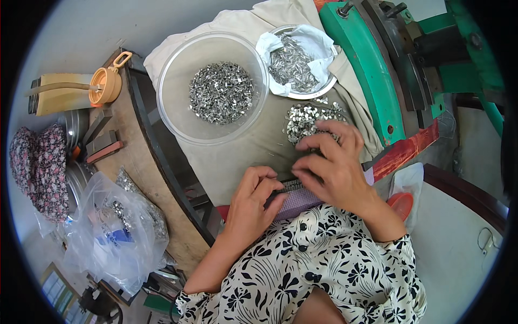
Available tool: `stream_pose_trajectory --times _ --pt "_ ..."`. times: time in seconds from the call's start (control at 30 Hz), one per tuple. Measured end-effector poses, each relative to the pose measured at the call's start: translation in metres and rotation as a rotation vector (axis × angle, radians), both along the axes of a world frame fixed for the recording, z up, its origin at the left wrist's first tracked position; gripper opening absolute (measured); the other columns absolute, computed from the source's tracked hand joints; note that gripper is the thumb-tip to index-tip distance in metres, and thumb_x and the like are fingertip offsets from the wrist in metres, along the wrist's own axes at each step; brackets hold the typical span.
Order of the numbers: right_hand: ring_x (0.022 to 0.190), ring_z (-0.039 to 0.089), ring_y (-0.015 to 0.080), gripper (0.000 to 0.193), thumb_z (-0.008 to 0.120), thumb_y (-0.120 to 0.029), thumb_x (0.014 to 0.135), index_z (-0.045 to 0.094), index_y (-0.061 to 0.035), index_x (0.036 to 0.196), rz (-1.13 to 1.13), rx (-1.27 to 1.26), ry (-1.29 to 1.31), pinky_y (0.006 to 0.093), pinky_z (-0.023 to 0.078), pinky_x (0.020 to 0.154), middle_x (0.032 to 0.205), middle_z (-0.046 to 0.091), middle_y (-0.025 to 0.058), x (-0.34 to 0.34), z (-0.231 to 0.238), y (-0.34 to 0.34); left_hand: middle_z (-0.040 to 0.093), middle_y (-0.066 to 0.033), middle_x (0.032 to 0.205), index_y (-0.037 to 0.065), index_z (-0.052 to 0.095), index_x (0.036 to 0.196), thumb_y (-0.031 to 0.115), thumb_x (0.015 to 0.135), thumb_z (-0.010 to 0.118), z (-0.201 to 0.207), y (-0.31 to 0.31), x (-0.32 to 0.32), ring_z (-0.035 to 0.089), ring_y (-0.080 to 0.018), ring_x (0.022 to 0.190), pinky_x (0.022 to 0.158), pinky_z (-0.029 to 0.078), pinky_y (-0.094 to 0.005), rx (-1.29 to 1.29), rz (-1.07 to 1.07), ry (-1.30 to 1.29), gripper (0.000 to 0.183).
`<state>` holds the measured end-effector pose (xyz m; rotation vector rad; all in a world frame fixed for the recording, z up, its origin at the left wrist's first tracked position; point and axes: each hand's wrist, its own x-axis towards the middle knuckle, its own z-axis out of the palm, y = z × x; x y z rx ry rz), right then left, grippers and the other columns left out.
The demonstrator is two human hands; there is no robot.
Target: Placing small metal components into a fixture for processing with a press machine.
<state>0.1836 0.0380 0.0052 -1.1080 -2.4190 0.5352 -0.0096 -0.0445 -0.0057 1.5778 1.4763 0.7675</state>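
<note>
A narrow, ridged metal strip [293,186] lies at the near edge of the cloth-covered table, partly hidden by both hands. At its left end is my left hand [251,208], fingers curled and thumb bent toward them; what they grip is hidden. My right hand [340,170] hovers over the strip's right part, thumb and index drawn together in a pinch. Anything between those tips is too small to make out. Beyond the right fingers sits a heap of small, shiny metal pieces [305,117], partly covered by that hand. A purple checked cloth [299,204] runs along the front edge.
A clear plastic basin [167,116] holds small metal parts. Beside it, a lined bowl [324,89] contains thin metal pins. A green machine frame [364,70] rises at the right. On the left are a wooden bench [145,186], a plastic bag [118,237] and an orange-lidded container [106,85].
</note>
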Motion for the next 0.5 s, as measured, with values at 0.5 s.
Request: stream_pose_trajectory --times 0.5 --pt "0.121 0.047 0.0322 0.021 0.085 -0.016 0.063 0.076 -0.0181 0.082 -0.146 0.000 -0.008 0.0441 0.031 0.101 0.108 0.066 -0.0020 0.037 0.000 -0.010 0.057 -0.0112 0.108 0.000 0.064 0.096 0.002 0.077 0.076 -0.001 0.000 0.006 0.060 -0.0301 0.096 0.080 0.050 -0.0374 0.007 0.035 0.016 0.023"
